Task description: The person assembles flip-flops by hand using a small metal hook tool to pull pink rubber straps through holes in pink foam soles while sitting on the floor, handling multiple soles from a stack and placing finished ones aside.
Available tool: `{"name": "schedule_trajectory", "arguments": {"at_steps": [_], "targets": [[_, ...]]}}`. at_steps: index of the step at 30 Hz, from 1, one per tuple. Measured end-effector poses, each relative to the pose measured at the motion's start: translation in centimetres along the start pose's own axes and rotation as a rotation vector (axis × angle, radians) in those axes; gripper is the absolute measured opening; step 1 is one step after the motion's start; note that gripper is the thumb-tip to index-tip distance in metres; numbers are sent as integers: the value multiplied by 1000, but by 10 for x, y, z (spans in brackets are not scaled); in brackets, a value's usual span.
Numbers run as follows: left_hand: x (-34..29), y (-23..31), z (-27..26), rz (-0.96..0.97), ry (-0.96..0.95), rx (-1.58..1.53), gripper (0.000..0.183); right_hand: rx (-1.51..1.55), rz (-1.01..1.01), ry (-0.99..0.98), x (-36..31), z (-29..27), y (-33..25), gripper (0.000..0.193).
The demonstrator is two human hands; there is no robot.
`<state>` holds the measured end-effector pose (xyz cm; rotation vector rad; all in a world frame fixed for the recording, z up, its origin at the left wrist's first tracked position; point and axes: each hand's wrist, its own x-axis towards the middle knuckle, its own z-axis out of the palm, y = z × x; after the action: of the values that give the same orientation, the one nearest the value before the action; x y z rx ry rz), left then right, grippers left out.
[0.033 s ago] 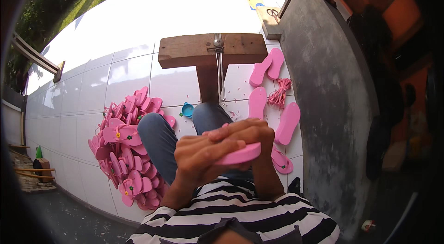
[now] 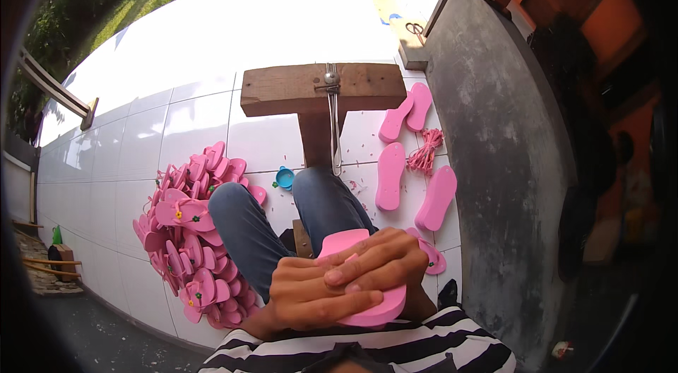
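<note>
Close to my striped shirt, both hands are wrapped over a thick pink flip-flop sole (image 2: 374,313). My left hand (image 2: 311,292) lies across it from the left, fingers closed on it. From the right, my right hand (image 2: 385,260) closes over the sole, its fingers crossing my left ones. The sole's far end shows beyond my fingers; its middle is hidden, and I cannot tell whether a strap is fitted. Past my knees stands a wooden T-shaped stand (image 2: 321,90), with a nail and a looped metal tool (image 2: 333,126) at its top.
Finished pink flip-flops form a heap (image 2: 198,232) on the left. At right lie loose pink soles (image 2: 390,175), a bundle of pink straps (image 2: 426,152) and a strapped flip-flop (image 2: 432,260). A small blue cup (image 2: 284,177) sits beside my knee; scissors (image 2: 415,30) rest on a block by the grey wall.
My hands and the pink sole have come down nearer my body. The sole has turned, so more of its flat face shows. The view has tilted slightly.
</note>
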<state>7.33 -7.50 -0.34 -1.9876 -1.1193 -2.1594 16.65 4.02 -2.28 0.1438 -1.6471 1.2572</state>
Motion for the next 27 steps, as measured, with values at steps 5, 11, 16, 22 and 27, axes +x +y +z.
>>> {"name": "schedule_trajectory", "arguments": {"at_steps": [5, 11, 16, 22, 27], "targets": [[-17, -9, -21, -660, -247, 292, 28, -476, 471, 94, -50, 7, -31, 53], [1, -18, -19, -654, -139, 371, 25, -1016, 512, -200, -42, 26, -30, 25], [-2, -35, -35, -386, -121, 804, 30, -525, 635, -102, -48, 30, -26, 20], [-18, -47, -32, -310, 9, 23, 32, 687, 996, 163, -112, 32, 17, 51], [-54, -41, -34, -370, 95, -372, 27, 1149, 794, 657, -93, 27, 40, 47]]}}
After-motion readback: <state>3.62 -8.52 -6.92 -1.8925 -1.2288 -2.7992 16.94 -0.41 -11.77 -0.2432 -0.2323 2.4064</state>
